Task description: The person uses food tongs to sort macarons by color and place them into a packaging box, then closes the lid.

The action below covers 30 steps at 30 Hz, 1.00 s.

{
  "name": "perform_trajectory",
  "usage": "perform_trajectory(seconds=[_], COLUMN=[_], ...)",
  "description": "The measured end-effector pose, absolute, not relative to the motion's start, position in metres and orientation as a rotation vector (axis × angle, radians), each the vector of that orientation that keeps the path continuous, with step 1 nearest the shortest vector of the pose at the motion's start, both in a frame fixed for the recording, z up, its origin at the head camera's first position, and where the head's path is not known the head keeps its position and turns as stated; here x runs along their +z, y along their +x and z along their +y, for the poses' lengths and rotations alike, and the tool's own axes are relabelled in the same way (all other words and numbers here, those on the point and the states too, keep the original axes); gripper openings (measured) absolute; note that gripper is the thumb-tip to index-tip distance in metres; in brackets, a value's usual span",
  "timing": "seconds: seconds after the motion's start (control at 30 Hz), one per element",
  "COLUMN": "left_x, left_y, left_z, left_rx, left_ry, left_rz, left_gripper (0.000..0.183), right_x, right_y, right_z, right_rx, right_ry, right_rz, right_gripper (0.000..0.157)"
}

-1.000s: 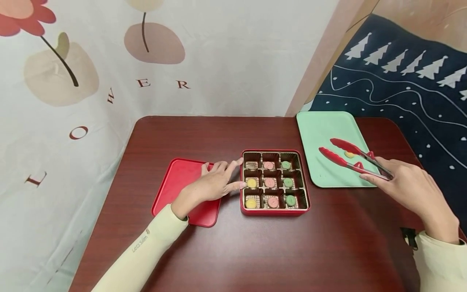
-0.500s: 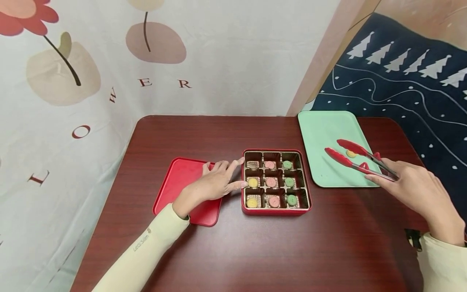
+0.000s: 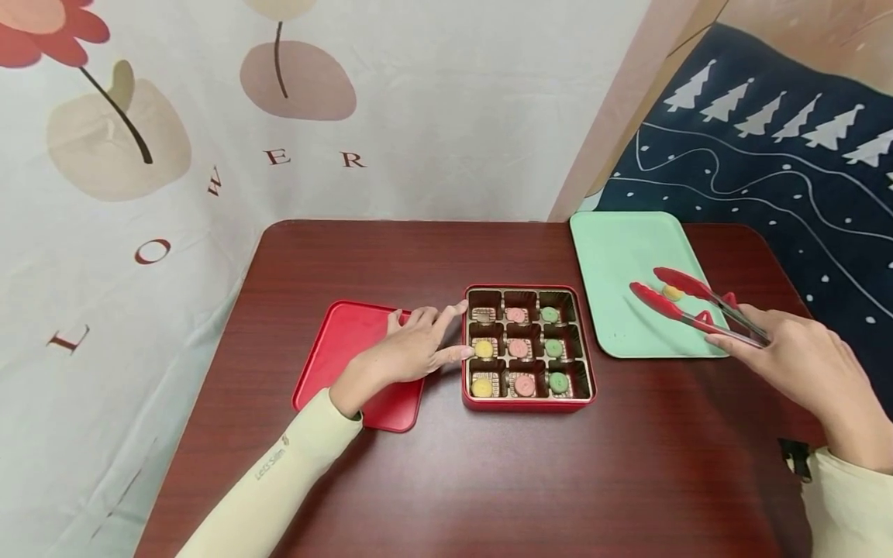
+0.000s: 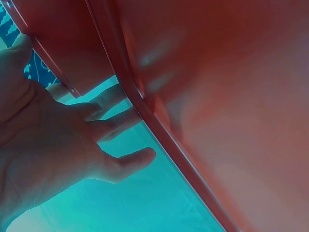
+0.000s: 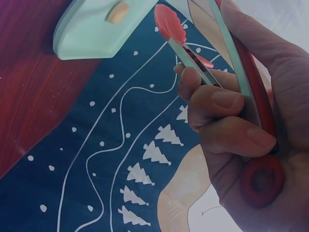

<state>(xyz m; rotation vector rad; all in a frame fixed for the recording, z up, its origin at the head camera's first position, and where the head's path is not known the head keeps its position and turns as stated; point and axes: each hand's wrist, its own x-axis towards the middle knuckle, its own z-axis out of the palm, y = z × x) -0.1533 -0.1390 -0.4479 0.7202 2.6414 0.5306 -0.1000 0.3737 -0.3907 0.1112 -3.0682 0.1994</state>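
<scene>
My left hand (image 3: pixel 408 347) has its fingers spread, with index fingertip and thumb at the left side of a red tin (image 3: pixel 528 406). The hand lies over a red lid (image 3: pixel 335 349). Inside the tin a divided insert bears round button-like pieces: yellow (image 3: pixel 482 387), pink (image 3: pixel 524 384) and green (image 3: pixel 558 383). Its far-left compartment shows only a ribbed floor. My right hand (image 3: pixel 802 360) grips red-tipped tongs (image 3: pixel 656 301), their tips apart above a mint tray (image 3: pixel 621 240). One yellow piece (image 3: pixel 673 293) lies on that tray, partly behind the farther tip.
The dark wooden table (image 3: pixel 502 480) carries the tin, lid and tray. A pale printed cloth (image 3: pixel 446 93) hangs behind it. At the right is a navy cloth (image 3: pixel 767 178) with white trees. A black object (image 3: pixel 795 457) sits at the right sleeve.
My right hand has shifted the tongs a little to the right over the tray, the tips still apart. The left hand keeps its place at the tin.
</scene>
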Motion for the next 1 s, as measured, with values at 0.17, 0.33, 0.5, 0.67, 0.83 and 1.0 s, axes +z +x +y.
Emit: perform_trajectory(seconds=[0.17, 0.33, 0.5, 0.67, 0.83, 1.0], left_x=[-0.4497, -0.4493, -0.4489, -0.4495, -0.4481, -0.4485], left_y=[-0.1537, -0.1534, -0.1534, -0.1539, -0.1540, -0.1539], left_z=[-0.1378, -0.1375, -0.1384, -0.1384, -0.1380, -0.1383], left_rx=[0.537, 0.534, 0.533, 0.534, 0.534, 0.530], left_ry=[0.724, 0.729, 0.735, 0.732, 0.721, 0.730], left_rz=[2.642, 2.648, 2.655, 2.649, 2.638, 2.644], left_gripper=[0.084, 0.083, 0.083, 0.083, 0.084, 0.083], right_x=[-0.3900, -0.3896, -0.3899, -0.3903, -0.3904, -0.3902], right_y=[-0.1001, -0.1001, -0.0998, -0.0989, -0.0989, -0.0982], right_z=[0.3753, 0.3775, 0.3795, 0.3803, 0.3819, 0.3831], right_rx=[0.196, 0.197, 0.198, 0.202, 0.204, 0.194], right_ry=[0.095, 0.049, 0.017, 0.020, 0.007, -0.022], right_rz=[-3.079, -3.107, -3.116, -3.108, -3.119, -3.127], right_gripper=[0.085, 0.089, 0.091, 0.090, 0.088, 0.090])
